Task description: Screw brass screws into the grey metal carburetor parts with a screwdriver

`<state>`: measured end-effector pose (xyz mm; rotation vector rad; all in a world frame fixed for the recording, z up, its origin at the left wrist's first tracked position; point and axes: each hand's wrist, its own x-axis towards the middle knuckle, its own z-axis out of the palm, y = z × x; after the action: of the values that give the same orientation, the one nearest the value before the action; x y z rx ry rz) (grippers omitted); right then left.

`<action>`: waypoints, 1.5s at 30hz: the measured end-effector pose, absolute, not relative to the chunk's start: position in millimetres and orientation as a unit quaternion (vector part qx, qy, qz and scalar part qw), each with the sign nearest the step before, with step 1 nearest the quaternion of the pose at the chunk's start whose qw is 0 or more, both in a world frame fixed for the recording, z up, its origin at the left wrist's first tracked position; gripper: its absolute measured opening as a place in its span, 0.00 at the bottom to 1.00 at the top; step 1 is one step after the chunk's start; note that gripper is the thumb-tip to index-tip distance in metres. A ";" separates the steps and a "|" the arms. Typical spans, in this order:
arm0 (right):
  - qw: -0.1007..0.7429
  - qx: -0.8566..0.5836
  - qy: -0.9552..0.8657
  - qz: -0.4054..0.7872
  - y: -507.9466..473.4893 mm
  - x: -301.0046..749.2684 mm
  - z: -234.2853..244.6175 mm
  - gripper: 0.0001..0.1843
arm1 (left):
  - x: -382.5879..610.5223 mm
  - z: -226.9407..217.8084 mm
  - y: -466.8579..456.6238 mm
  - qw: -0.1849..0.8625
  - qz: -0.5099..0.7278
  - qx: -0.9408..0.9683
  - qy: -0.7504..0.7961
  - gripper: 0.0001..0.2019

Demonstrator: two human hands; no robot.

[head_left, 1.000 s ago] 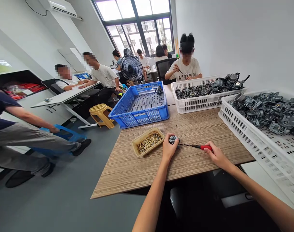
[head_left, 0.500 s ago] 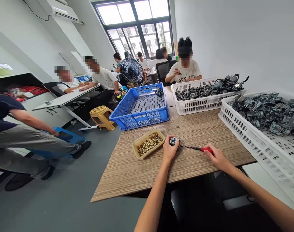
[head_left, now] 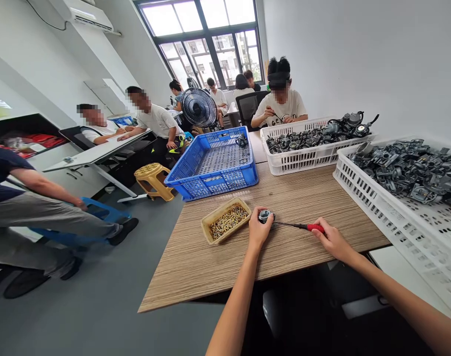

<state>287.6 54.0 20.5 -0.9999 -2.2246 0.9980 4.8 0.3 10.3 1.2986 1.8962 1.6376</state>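
My left hand (head_left: pixel 258 228) is closed around a small carburetor body (head_left: pixel 264 215), a grey metal part with a round opening facing up, held on the wooden table. My right hand (head_left: pixel 332 241) grips the red handle of a screwdriver (head_left: pixel 315 228). Its thin dark shaft points left, and the tip meets the carburetor's right side; the exact contact point is too small to make out. Just left of my left hand lies a shallow beige tray (head_left: pixel 207 230) of small brass-coloured parts (head_left: pixel 228 221).
Beyond the tray stands a blue crate (head_left: pixel 214 184) with a few dark parts. White crates (head_left: pixel 303 162) heaped with carburetors and grey metal parts line the back and right. A co-worker (head_left: pixel 280 101) sits opposite; another person bends over a blue stool (head_left: pixel 102 210) at left.
The view has shifted slightly. Both hands keep their hold, with the screwdriver still against the carburetor.
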 end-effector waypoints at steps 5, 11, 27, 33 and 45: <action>0.254 -0.362 -0.819 0.367 53.4 289.1 21.0 0.14 | 5.2 11.3 0.1 0.157 0.571 0.454 0.665 0.10; 0.242 -0.372 -0.819 0.364 54.0 290.1 18.5 0.13 | 5.4 13.0 -0.4 0.160 0.572 0.454 0.664 0.10; 0.238 -0.364 -0.825 0.361 54.4 288.7 19.5 0.14 | 5.2 11.9 0.3 0.157 0.572 0.455 0.664 0.10; 0.243 -0.353 -0.829 0.359 52.7 289.1 21.0 0.12 | 4.7 11.6 0.8 0.156 0.572 0.454 0.665 0.10; 0.237 -0.358 -0.830 0.356 51.2 289.6 23.3 0.12 | 5.7 13.5 0.0 0.152 0.570 0.455 0.667 0.09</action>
<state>289.6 51.2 23.3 -0.9827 -2.2755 0.9764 5.7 0.0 13.5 1.3051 1.9147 1.6352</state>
